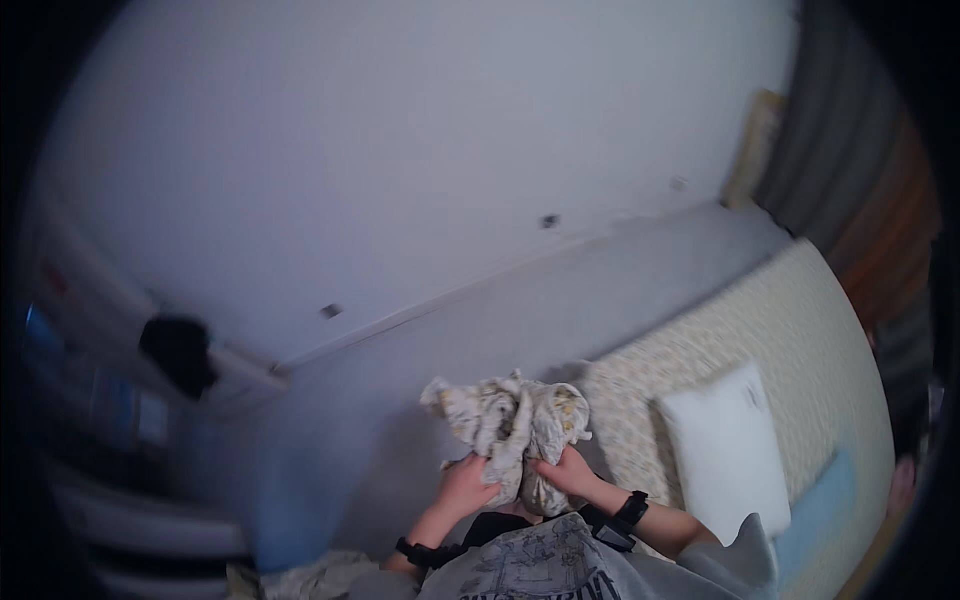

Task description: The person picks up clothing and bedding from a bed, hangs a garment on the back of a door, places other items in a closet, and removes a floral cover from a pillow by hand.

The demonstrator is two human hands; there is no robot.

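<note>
A bunched piece of white fabric (491,409) with a grey and yellow print is held in front of my body, above the floor. My left hand (466,486) grips its left side, thumb on top. On the right side, my right hand (568,474) is closed around another gathered part of the same cloth. The bundle folds into two lobes with a crease between them. What it is exactly cannot be told, since it is crumpled and slightly blurred. Both wrists wear black straps.
To the right is a bed (757,315) with a patterned cover, a white pillow (727,450) and a blue cloth (821,510). More rumpled fabric (322,576) lies at the lower left. A white wall (420,165) rises beyond the grey floor (480,330). Curtains (847,150) hang at right.
</note>
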